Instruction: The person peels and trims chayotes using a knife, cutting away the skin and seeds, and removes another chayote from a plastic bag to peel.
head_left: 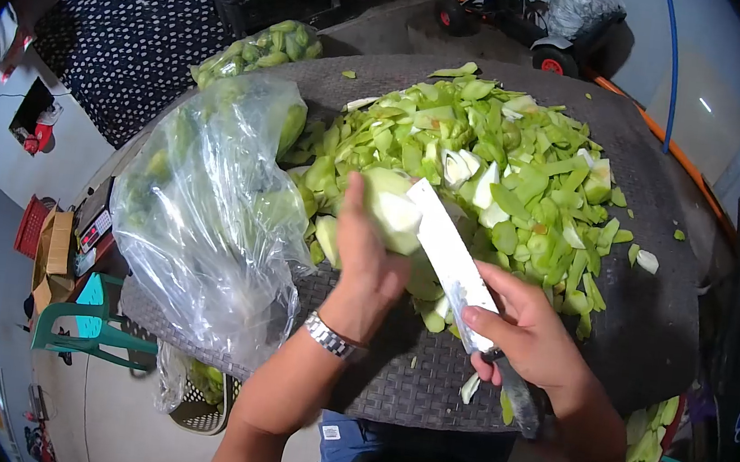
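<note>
Well, from my remote post I start at the table's left, where a clear plastic bag (210, 205) bulges with green produce on the woven table (649, 323). Just right of it, the left hand (371, 263) grips a pale green fruit (399, 214) above the tabletop. To cut well, I would hold that grip firm, fingers clear of the edge, and take thin, shallow strokes. The fruit's white cut face looks toward the knife (448, 257); its long axis I cannot settle, since hand and blade cover part of it. The knife slants, tip up and left by the fruit's right side, handle down and right; whether it touches, I can't tell. Beyond spreads a heap of green peelings (528, 184). Nearer me, the right hand (526, 333) grasps the knife, thumb on the blade near the handle.
</note>
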Available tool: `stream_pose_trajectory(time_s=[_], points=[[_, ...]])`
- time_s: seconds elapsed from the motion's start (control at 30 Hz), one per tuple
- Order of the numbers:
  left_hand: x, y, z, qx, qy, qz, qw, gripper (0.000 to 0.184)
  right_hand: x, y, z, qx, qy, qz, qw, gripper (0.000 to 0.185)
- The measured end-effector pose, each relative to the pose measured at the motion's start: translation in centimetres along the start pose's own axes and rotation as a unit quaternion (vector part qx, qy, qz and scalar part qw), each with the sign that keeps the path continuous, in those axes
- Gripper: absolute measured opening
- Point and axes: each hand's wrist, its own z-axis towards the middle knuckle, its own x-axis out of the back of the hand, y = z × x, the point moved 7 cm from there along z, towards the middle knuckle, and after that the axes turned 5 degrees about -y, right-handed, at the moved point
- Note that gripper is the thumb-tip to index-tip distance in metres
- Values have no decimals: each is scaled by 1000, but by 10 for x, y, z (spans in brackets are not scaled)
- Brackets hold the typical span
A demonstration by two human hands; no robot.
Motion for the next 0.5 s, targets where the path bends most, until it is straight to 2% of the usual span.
stream_pose_trajectory(time_s=[0.03, 0.07, 0.13, 0.17, 0.23, 0.27, 0.33, 0.43, 0.5], points=[[5, 10, 7, -14, 18, -35, 999, 55, 0, -7, -6, -23, -15, 13, 1000, 60], [6, 23, 9, -39, 10, -15, 999, 57, 5, -11, -4, 36, 14, -81, 996, 58], [12, 36, 18, -41, -39, -74, 996, 57, 4, -11, -3, 154, 73, -256, 952, 53], [12, 34, 18, -26, -77, -73, 994, 57, 1, -8, -3, 150, 83, -267, 948, 50], [7, 29, 11, 4, -152, -76, 985, 56, -11, -18, -8, 208, 113, -419, 876, 52], [6, 27, 11, 12, -155, -91, 984, 56, -17, -21, -10, 234, 126, -491, 830, 53], [0, 21, 6, 30, -159, -118, 980, 55, -17, -16, -9, 206, 140, -518, 818, 55], [-6, 23, 0, -2, -99, -57, 993, 59, -18, -13, -9, 198, 157, -544, 800, 54], [-8, 23, -1, -9, -97, -44, 994, 60, -19, -11, -8, 191, 161, -551, 796, 52]])
